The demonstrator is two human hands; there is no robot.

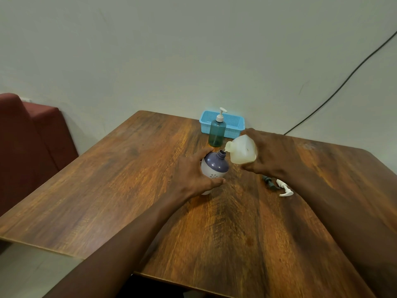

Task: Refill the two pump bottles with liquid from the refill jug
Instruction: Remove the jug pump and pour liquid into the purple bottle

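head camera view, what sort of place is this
Likely a plain indoor room, perhaps a home or small dining corner: a wooden table by a bare pale wall, a dark red cushioned seat beside it, and a black cable on the wall.

On my screen, the left hand (193, 175) covers the left side and most of the base of the round purple-and-white plastic bottle (216, 165). The right hand (268, 153) hides the back of the translucent cream plastic refill jug (241, 152). Whether liquid runs from jug mouth to bottle neck is too small for me to tell. The dark grey plastic pump head (268, 182) disappears under the right wrist. The teal pump bottle (217, 134) blocks part of the blue mesh basket (233, 123). The wooden tabletop (129, 179) runs off the bottom edge.
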